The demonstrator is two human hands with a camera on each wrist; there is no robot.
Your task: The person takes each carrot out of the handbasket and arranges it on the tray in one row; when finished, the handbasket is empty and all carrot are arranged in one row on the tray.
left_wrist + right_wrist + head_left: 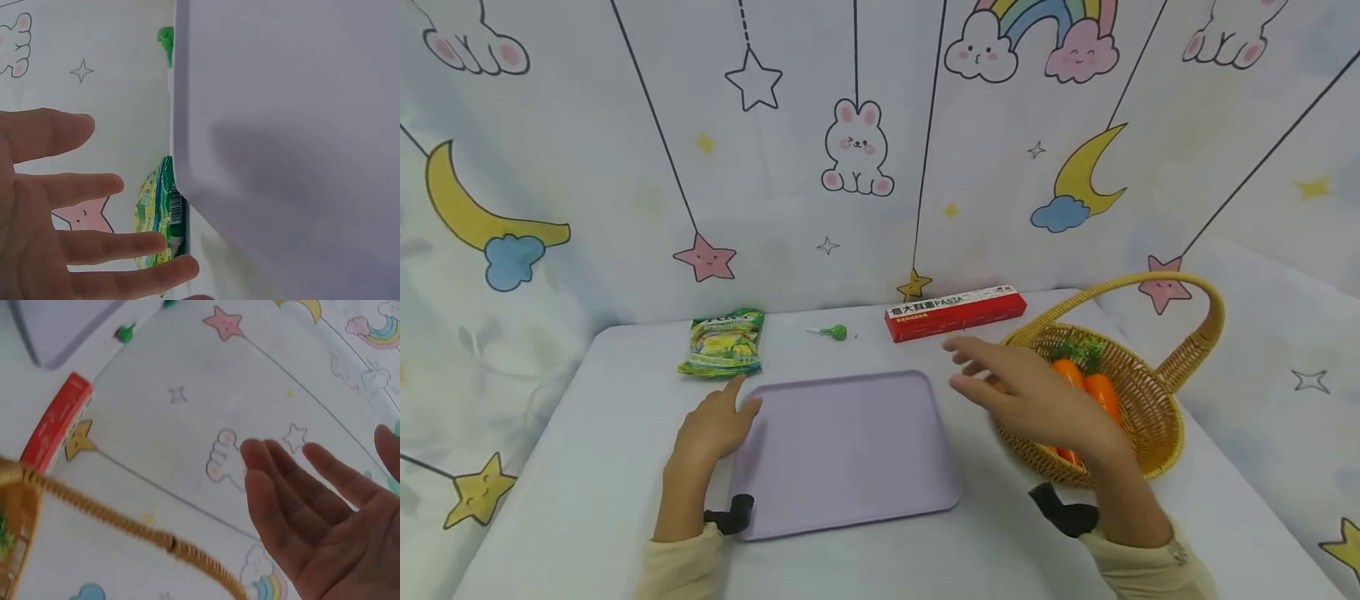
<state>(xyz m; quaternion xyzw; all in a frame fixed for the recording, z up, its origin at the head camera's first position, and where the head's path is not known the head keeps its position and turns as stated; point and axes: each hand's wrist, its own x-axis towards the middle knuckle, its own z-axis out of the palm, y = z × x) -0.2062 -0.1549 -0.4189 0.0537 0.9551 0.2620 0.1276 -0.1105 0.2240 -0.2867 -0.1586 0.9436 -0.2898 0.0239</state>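
Observation:
In the head view my left hand (715, 425) hovers by the left edge of a pale purple tray (850, 450), its fingers toward a green and yellow snack packet (724, 343). The left wrist view shows those fingers (112, 247) spread and holding nothing. My right hand (1037, 396) is over the near-left side of a wicker basket (1157, 408) with a tall handle. Orange carrots (1102, 392) with green tops lie inside it, partly hidden by that hand. No object is in the right hand (325, 519) in its wrist view, where its fingers are loosely bent.
Behind the tray lies a red pasta box (955, 315). A small green-headed item with a white stick (833, 332) sits between box and packet. The white table (625, 400) meets a cloth backdrop (790, 183) printed with stars, rabbits and moons.

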